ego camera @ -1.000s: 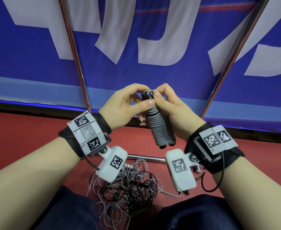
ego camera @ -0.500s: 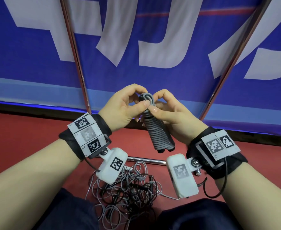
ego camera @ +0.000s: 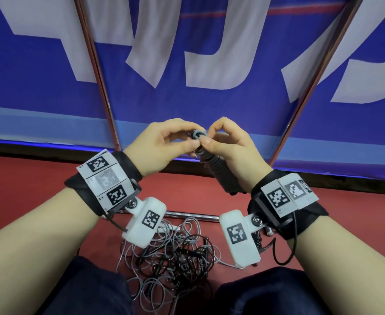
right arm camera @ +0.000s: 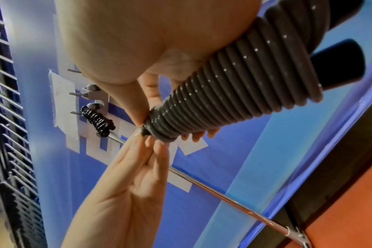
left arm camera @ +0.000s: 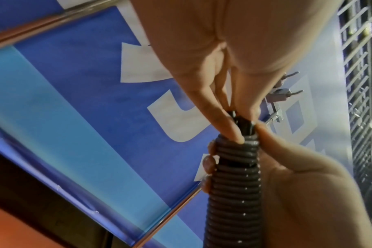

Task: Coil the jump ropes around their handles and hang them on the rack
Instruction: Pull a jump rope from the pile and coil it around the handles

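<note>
A grey jump rope (ego camera: 221, 171) is wound in tight turns around its two black handles and held upright in front of me. My right hand (ego camera: 206, 138) wraps the coil, its thumb and forefinger at the top end. My left hand (ego camera: 192, 142) pinches the rope's end loop there. The left wrist view shows the left fingertips (left arm camera: 236, 135) on the topmost turns of the grey coil (left arm camera: 234, 184). In the right wrist view the black handle ends (right arm camera: 340, 65) stick out below the coil. The wall rack (right arm camera: 91, 95) carries a black coiled rope (right arm camera: 98, 120) on one hook.
A tangle of loose grey and black ropes (ego camera: 175, 253) lies on the red floor between my knees. A metal bar (ego camera: 187, 215) runs along the floor behind it. Two slanted metal poles (ego camera: 96, 71) (ego camera: 323, 76) cross the blue banner. A wire grid (left arm camera: 361, 83) stands beside the rack.
The right hand has closed further round the coil, hiding more of it. Both hands' fingertips have drawn together at the top end, over the rope's loop.
</note>
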Demonstrator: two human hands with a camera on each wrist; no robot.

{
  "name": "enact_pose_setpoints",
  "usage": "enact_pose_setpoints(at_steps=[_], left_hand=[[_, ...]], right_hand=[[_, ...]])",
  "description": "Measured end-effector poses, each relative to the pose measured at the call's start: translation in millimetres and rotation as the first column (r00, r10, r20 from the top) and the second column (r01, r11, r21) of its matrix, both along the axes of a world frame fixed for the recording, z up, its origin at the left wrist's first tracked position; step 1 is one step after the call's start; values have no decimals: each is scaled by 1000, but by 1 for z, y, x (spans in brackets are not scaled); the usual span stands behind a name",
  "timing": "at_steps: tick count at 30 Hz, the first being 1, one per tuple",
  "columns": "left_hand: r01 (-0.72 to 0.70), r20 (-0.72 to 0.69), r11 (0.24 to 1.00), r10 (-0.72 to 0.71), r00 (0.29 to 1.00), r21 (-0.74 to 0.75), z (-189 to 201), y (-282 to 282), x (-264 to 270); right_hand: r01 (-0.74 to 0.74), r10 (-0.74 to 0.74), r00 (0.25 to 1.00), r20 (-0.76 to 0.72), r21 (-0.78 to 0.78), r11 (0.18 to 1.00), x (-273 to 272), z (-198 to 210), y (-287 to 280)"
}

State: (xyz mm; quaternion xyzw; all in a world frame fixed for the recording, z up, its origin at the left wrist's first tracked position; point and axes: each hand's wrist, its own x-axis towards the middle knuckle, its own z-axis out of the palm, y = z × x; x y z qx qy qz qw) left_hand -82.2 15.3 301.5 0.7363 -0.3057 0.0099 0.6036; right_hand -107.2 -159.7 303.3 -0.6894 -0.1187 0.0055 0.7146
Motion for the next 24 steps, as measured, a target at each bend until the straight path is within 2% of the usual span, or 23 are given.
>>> enact_pose_setpoints(at_steps=[4, 11, 16, 19, 24], left_hand=[[-16, -34, 998, 18, 999, 56, -1, -1, -3], [-106, -39, 994, 106, 994, 15, 0, -4, -1], [-120, -55, 993, 119, 991, -10, -2, -7, -1], [-127, -152, 985, 109, 982, -115, -3, -10, -1], [-111, -385, 938, -25, 923, -327, -5, -18, 0]], right_hand=[[65, -65, 998, 0, -25, 998, -1, -2, 0], [155, -156, 988, -14, -66, 986, -1, -2, 6], [126, -127, 987, -95, -9, 992, 0, -1, 6], [77, -63, 985, -160, 86, 993, -2, 0, 7], [-31, 118, 964, -239, 338, 941, -2, 1, 13]])
